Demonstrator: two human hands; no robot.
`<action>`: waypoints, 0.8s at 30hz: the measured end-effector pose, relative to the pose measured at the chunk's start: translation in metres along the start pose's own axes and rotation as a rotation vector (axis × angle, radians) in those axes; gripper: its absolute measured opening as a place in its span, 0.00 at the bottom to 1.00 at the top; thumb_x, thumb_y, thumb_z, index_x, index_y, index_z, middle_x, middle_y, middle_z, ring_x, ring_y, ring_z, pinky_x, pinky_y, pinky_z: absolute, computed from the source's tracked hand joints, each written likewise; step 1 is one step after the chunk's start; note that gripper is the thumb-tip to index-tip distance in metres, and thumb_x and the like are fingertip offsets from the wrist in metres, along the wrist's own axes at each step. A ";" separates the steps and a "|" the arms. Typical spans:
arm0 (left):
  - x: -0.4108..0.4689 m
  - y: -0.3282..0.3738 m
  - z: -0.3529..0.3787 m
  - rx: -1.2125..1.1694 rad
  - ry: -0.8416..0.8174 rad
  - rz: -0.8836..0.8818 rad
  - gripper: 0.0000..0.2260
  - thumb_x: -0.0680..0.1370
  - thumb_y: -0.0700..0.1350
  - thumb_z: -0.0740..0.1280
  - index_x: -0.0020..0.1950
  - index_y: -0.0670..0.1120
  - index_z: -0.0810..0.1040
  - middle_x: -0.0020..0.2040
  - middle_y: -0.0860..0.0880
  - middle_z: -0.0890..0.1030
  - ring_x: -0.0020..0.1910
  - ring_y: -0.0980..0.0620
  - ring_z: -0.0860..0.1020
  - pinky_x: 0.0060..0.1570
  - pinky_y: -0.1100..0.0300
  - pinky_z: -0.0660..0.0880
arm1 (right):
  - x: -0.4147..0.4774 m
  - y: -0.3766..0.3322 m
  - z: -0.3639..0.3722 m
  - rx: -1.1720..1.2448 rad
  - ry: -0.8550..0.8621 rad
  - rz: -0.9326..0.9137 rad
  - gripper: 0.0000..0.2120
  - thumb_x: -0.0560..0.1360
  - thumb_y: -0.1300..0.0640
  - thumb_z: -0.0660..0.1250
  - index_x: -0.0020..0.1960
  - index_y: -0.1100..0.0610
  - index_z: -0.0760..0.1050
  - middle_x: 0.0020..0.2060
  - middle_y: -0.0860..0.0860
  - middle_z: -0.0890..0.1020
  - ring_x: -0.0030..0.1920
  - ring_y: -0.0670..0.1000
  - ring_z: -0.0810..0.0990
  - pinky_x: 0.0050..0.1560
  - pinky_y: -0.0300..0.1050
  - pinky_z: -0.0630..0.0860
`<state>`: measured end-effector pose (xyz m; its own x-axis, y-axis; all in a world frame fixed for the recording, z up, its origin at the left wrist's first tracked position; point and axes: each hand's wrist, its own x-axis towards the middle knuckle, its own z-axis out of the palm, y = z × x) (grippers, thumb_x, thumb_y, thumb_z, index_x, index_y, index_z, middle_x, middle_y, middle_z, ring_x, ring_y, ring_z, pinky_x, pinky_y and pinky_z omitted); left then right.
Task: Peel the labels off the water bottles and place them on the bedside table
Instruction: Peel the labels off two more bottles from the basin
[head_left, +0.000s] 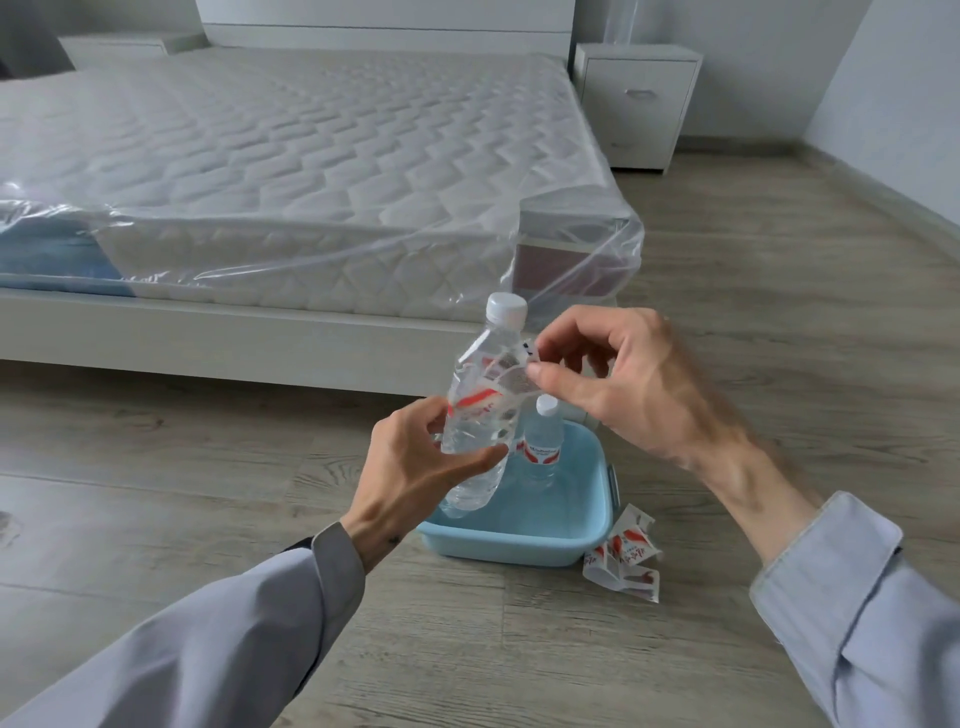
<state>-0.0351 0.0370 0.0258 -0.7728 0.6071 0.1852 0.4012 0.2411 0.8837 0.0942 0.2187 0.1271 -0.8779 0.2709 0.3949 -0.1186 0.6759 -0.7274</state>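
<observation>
My left hand (415, 467) grips the lower half of a clear water bottle (480, 410) with a white cap, tilted a little to the right above the floor. Its red and white label (498, 387) is partly loose, and my right hand (618, 379) pinches the label's free edge between thumb and forefinger. A second bottle (543, 447), label on, stands upright in a light blue basin (519, 540) on the floor. Peeled labels (623, 556) lie crumpled beside the basin's right side. The white bedside table (636, 104) stands far back, right of the bed.
A bed with a plastic-wrapped mattress (291, 171) fills the left and middle. Wooden floor (779, 291) stretches between the basin and the bedside table. Another white cabinet (119, 49) sits at the far left of the bed. Clear bottles (618, 21) stand on the bedside table.
</observation>
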 end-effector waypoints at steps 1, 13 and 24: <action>-0.002 -0.001 0.002 0.004 -0.010 0.007 0.17 0.67 0.49 0.85 0.53 0.54 0.86 0.48 0.58 0.89 0.49 0.62 0.87 0.53 0.59 0.85 | 0.001 -0.006 0.000 -0.033 0.008 -0.032 0.06 0.74 0.58 0.79 0.42 0.50 0.84 0.33 0.34 0.82 0.32 0.38 0.76 0.35 0.27 0.69; -0.028 -0.013 0.016 -0.007 -0.114 0.059 0.19 0.68 0.50 0.85 0.55 0.60 0.84 0.52 0.61 0.89 0.53 0.64 0.86 0.56 0.69 0.81 | 0.017 0.004 -0.010 0.030 0.385 0.127 0.01 0.75 0.57 0.77 0.45 0.53 0.86 0.37 0.44 0.86 0.36 0.40 0.81 0.43 0.40 0.79; -0.015 -0.033 0.004 -0.001 0.061 -0.081 0.22 0.69 0.49 0.85 0.60 0.46 0.86 0.52 0.54 0.89 0.53 0.57 0.88 0.56 0.57 0.85 | -0.023 0.057 -0.058 -0.036 0.595 0.346 0.03 0.67 0.45 0.71 0.37 0.43 0.82 0.33 0.44 0.86 0.36 0.48 0.85 0.43 0.56 0.85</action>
<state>-0.0345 0.0228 -0.0076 -0.8309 0.5388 0.1391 0.3363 0.2870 0.8970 0.1350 0.2906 0.1095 -0.4576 0.7982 0.3918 0.1468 0.5025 -0.8520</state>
